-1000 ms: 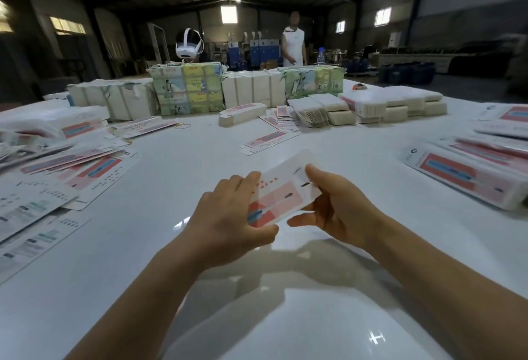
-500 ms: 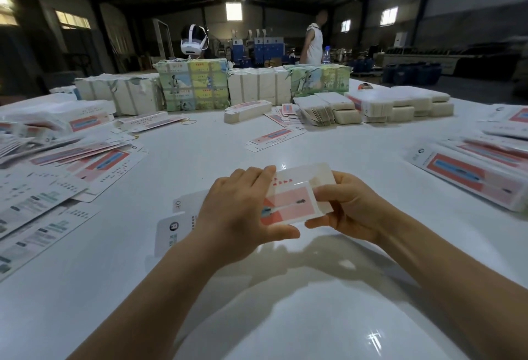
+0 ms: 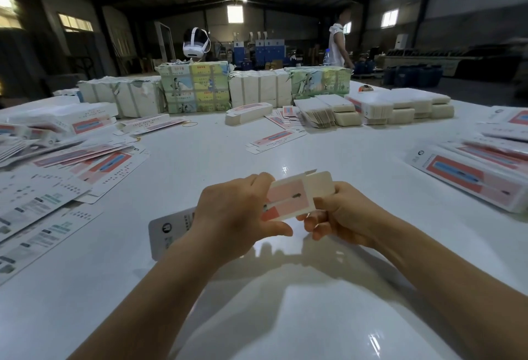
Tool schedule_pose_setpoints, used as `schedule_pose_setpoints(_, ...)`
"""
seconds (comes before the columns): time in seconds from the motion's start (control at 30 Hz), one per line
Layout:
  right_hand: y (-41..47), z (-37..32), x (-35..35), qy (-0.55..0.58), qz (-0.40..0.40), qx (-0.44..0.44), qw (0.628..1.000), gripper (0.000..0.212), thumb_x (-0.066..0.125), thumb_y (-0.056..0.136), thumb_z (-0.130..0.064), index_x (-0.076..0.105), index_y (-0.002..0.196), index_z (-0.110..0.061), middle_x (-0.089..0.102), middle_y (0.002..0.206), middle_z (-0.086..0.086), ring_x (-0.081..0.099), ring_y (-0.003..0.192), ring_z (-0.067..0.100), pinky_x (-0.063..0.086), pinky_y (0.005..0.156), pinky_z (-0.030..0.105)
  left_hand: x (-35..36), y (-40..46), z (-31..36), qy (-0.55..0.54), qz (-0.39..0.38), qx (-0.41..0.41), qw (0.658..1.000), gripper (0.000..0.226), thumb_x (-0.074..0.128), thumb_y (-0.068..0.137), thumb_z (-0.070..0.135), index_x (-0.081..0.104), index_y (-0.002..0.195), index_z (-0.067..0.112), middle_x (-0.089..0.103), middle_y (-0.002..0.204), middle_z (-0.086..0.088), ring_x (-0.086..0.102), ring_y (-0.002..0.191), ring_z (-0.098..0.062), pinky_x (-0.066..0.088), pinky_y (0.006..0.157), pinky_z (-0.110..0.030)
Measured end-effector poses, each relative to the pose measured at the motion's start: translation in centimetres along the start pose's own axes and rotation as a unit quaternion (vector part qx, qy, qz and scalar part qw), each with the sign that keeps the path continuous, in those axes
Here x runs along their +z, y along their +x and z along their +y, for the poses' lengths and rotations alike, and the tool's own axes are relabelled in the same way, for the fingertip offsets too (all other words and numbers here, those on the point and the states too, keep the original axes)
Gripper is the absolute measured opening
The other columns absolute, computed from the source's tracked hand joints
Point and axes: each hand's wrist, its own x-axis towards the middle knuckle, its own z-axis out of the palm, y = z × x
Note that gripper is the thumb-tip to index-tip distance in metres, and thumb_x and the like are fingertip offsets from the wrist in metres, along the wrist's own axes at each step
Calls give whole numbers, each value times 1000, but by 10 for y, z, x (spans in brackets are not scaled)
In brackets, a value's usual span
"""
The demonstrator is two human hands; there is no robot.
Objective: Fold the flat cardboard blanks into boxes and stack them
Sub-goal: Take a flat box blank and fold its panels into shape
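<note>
A long white cardboard blank [image 3: 288, 198] with a pink and red print is held above the white table [image 3: 285, 302], partly squeezed into a box shape. My left hand [image 3: 237, 216] grips its middle, thumb underneath, and hides much of it; its left end [image 3: 168, 231] sticks out behind my wrist. My right hand [image 3: 340, 213] holds the right end, fingers curled at the white end flap [image 3: 320, 185]. Folded boxes [image 3: 468, 176] lie stacked at the right edge. Loose flat blanks [image 3: 71, 168] spread over the left side.
Bundled packs [image 3: 197, 88] of blanks and short piles [image 3: 400, 105] line the far side. A single blank [image 3: 274, 139] lies mid-table. A white headset [image 3: 195, 43] sits on a bundle. A person in white [image 3: 337, 42] stands beyond the table.
The blank has swung from tilted up to lying level and now bulges open. My right hand has shifted to the end flap. The person behind has stepped right.
</note>
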Motion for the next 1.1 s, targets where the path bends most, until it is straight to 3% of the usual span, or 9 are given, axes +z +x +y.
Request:
schedule_pose_setpoints(0.13,0,0,1,6,-7,12,1000,30,42,83,9,70,82,-1,63,62,16,59,45,19,47,41,23,-1,2,-5,-2,-13,-13,1000,63,53,64,80,39,99,29,64,89,9,46,62,-20,36,52,-28)
schedule_pose_setpoints(0.3,1,-2,2,24,8,36,999,21,50,74,2,69,83,1,64,61,16,58,42,17,47,40,23,5,2,-4,-60,-33,-26,997,60,56,70,74,36,109,33,59,98,10,47,71,-16,43,63,-29)
schedule_pose_setpoints(0.47,3,-4,1,55,45,50,996,28,39,87,2,67,86,0,62,56,10,53,39,12,42,36,19,13,5,2,-68,-28,-52,996,71,36,77,75,27,137,38,51,110,5,47,94,-17,44,78,-34)
schedule_pose_setpoints(0.6,2,-9,6,120,87,65,987,26,45,96,-15,64,87,0,61,55,9,52,38,13,41,35,19,12,4,3,-50,-15,-75,996,93,4,61,82,27,138,37,54,109,7,49,95,-16,42,68,-31)
schedule_pose_setpoints(0.67,4,-8,7,147,161,29,976,24,52,96,-24,60,93,-2,63,59,10,56,41,16,45,37,22,12,3,-3,-39,-6,-102,994,95,0,59,82,30,135,35,55,106,6,51,91,-17,42,65,-31)
schedule_pose_setpoints(0.77,0,-4,7,-2,298,-131,946,12,58,92,-13,59,103,-10,64,78,9,62,57,13,53,48,27,11,1,-11,-25,-12,-140,990,87,5,64,80,37,129,32,55,99,5,47,83,-17,36,61,-31)
schedule_pose_setpoints(0.87,-5,3,16,-211,316,-261,887,17,63,87,-6,66,100,-16,63,84,-4,60,75,7,53,67,24,13,1,-12,-24,-26,-165,986,78,10,69,78,41,121,30,53,94,4,48,81,-18,35,59,-31)
schedule_pose_setpoints(0.97,-4,9,27,-328,282,-279,857,22,64,88,-9,71,109,-12,61,96,-4,55,93,9,44,80,18,15,1,-7,-42,-32,-165,985,69,17,75,77,42,118,30,55,96,4,51,82,-18,39,60,-31)
schedule_pose_setpoints(1.1,-4,11,29,-343,293,-276,848,25,63,90,-15,69,114,-14,50,101,-9,39,104,6,25,86,-1,18,3,0,-54,-15,-153,987,74,14,70,79,43,119,31,56,96,4,51,84,-17,39,61,-31)
